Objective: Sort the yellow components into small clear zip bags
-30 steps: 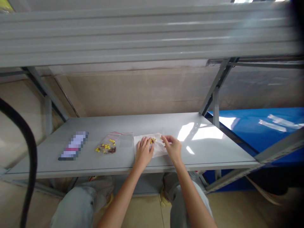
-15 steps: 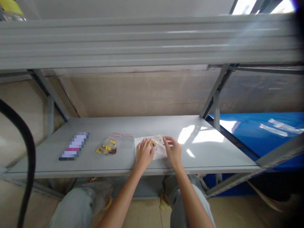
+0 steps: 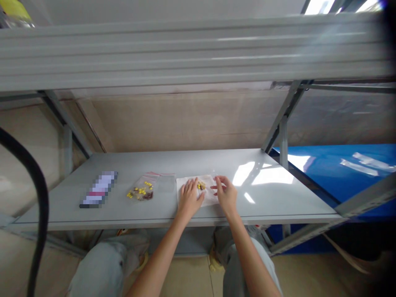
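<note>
My left hand (image 3: 189,199) lies flat on the left part of a white sheet (image 3: 209,201), fingers stretched out and holding nothing. Just right of its fingertips is a small heap of yellow and brown pieces (image 3: 201,185), too small to name. At the sheet's right edge my right hand (image 3: 227,194) is curled, thumb and fingers drawn towards each other. A faint clear shine, perhaps thin plastic, shows by its fingertips; what they pinch cannot be made out. Left of the sheet lies a clear zip bag (image 3: 167,183) beside another zip bag with yellow and brown pieces (image 3: 142,191).
A phone (image 3: 99,189), pixelated, rests on the left of the grey shelf (image 3: 210,159). A ridged metal beam (image 3: 185,57) crosses above, with slanted posts (image 3: 283,119) at the sides. A black cable (image 3: 37,194) hangs at left; a blue surface (image 3: 340,165) is at right.
My right hand's fingers have shifted slightly at the sheet's edge, and the small heap shows more openly. My left hand stays flat. The view has moved a little.
</note>
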### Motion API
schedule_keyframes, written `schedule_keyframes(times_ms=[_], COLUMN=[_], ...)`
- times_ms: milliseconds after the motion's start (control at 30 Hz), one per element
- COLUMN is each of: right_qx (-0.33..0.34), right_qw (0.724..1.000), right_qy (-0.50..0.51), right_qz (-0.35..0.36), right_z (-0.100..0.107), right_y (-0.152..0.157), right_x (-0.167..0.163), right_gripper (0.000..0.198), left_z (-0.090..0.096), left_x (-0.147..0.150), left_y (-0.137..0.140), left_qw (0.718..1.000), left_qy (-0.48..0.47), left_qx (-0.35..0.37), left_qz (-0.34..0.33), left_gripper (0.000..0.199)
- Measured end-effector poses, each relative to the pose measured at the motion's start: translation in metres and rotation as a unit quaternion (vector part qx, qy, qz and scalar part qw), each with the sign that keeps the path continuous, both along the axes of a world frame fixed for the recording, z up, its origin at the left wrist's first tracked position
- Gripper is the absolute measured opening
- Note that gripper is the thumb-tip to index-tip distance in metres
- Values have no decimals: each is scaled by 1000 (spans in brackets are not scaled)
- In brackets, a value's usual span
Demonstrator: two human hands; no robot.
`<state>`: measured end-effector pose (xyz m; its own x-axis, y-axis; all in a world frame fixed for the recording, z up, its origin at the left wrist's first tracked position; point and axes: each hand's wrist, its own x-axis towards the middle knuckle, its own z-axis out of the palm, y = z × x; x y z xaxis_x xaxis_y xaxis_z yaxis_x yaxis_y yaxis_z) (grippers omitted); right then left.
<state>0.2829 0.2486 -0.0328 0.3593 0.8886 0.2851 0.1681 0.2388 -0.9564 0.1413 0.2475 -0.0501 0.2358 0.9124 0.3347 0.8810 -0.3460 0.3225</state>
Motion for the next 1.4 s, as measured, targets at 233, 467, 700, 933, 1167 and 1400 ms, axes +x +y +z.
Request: schedule_keyframes(times_ms=[233, 467, 700, 933, 1167, 1400], right_qx=[-5, -66, -8, 34, -35, -19], right_qw=[992, 987, 990, 979, 957, 965], right_qy=[123, 97, 20, -26, 22, 30], right_qz=[-20, 107, 137, 198, 287, 259], right_z=[4, 3, 6, 9, 0, 7], right_y=[2, 3, -12, -33, -34, -32], right_x=[1, -1, -26, -60, -71, -71], right_gripper=[47, 48, 53, 44, 37, 39], left_z=[3, 21, 31, 43, 29, 29], left_x=[0, -10, -47, -81, -87, -81], left_y=[0, -14, -37, -45, -32, -12], left_qw=[996, 978, 957, 923, 874, 886], left_qy=[-90, -180, -266, -381, -464, -438], left_qx=[12, 107, 116, -24, -133, -135], left_qz=[12, 12, 17, -52, -53, -75], left_gripper=[83, 52, 19, 31, 33, 39])
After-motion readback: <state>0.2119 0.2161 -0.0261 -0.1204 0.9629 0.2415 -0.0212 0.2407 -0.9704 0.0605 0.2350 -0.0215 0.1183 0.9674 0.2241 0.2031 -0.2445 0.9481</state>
